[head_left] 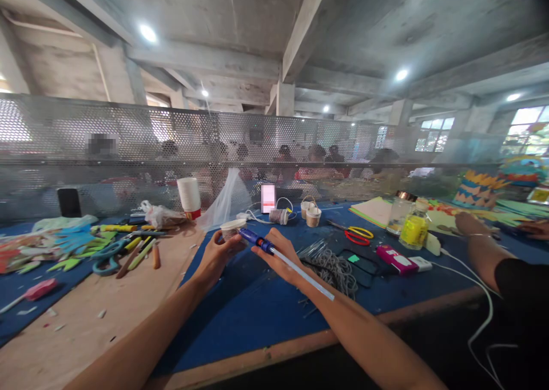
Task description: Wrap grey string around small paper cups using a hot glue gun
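Observation:
My left hand (219, 255) is closed round a small pale paper cup (233, 225), its open rim tipped up. In my right hand (281, 253) is a blue hot glue gun (255, 239), with a long clear glue stick (302, 274) running back from it over my wrist. The glue gun's front end is at the right side of the cup; I cannot tell whether it touches. Beyond my hands stand a wrapped small cup (314, 217) with a handle behind it and a grey roll of cord (278, 216) lying on its side.
A tangle of grey cord (332, 269) lies right of my right hand, near red-and-yellow scissors (358, 235). Stacked white cups (189, 195) stand behind, left. Blue-handled scissors (109, 257) and cutters lie left. A jar of yellow liquid (414, 227) and a co-worker's arm (478, 244) are at right.

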A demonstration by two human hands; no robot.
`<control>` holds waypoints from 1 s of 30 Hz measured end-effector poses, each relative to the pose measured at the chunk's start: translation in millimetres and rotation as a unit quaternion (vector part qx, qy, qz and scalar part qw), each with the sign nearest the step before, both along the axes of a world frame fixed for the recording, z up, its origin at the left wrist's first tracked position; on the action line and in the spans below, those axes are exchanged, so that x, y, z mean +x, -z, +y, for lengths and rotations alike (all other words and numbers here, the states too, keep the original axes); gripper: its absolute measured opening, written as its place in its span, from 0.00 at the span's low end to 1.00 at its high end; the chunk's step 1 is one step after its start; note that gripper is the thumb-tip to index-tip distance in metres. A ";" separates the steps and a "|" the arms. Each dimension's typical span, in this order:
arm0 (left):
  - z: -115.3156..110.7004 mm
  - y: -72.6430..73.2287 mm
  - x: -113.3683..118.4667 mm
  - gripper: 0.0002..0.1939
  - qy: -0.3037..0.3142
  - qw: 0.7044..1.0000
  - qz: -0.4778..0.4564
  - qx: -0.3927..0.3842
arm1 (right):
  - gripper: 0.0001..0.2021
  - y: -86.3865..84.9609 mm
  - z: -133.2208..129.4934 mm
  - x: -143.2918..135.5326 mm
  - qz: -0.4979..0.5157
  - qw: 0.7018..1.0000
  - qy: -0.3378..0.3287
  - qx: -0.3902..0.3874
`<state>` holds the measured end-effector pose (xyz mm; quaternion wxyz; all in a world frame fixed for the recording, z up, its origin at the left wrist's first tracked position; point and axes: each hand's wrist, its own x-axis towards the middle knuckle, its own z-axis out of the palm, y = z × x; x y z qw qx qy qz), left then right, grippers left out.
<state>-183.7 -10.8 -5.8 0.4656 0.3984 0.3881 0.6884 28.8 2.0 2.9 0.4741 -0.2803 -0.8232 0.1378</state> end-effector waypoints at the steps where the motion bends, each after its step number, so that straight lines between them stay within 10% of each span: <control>1: 0.0 0.1 -0.1 0.28 0.002 1.000 -0.002 0.000 | 0.19 -0.3 -0.3 0.1 0.000 1.000 0.001 -0.002; 30: 1.6 0.0 -1.4 0.31 0.004 1.000 -0.025 -0.002 | 0.17 1.2 3.7 0.6 0.015 1.000 0.017 0.006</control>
